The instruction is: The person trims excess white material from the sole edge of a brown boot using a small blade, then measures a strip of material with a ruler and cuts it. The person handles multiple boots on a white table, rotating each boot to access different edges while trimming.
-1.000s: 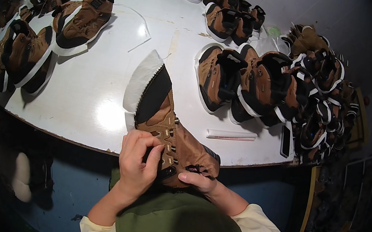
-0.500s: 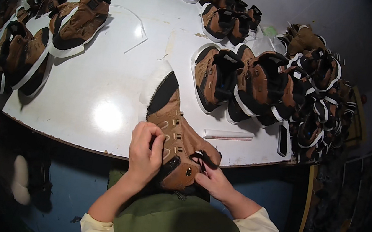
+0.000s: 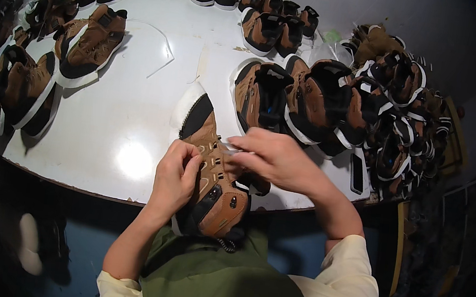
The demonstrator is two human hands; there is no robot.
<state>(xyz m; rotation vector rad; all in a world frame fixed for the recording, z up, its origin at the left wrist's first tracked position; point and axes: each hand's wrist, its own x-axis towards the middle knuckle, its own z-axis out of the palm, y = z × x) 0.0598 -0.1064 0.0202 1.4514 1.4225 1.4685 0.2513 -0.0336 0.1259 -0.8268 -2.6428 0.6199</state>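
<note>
A brown and black lace-less high-top shoe lies tilted across the table edge, its toe pointing away and its heel against my green apron. White sheet material shows around the toe. My left hand is closed at the left side of the shoe, thumb and fingers pinched by the lace loops. Over the right side of the opening hovers my right hand, thumb and forefinger close together near the metal lace hooks. Something pale shows between those fingers, too small to name.
Finished-looking brown shoes stand in a cluster at right, with more shoes at left and along the back. A dark phone lies near the right front edge of the white table. A thin white strip curls at the back.
My right hand has left the shoe's collar and moved up over the lace hooks. The white tube on the table is out of sight, where my right hand now is. My left hand keeps its pinch.
</note>
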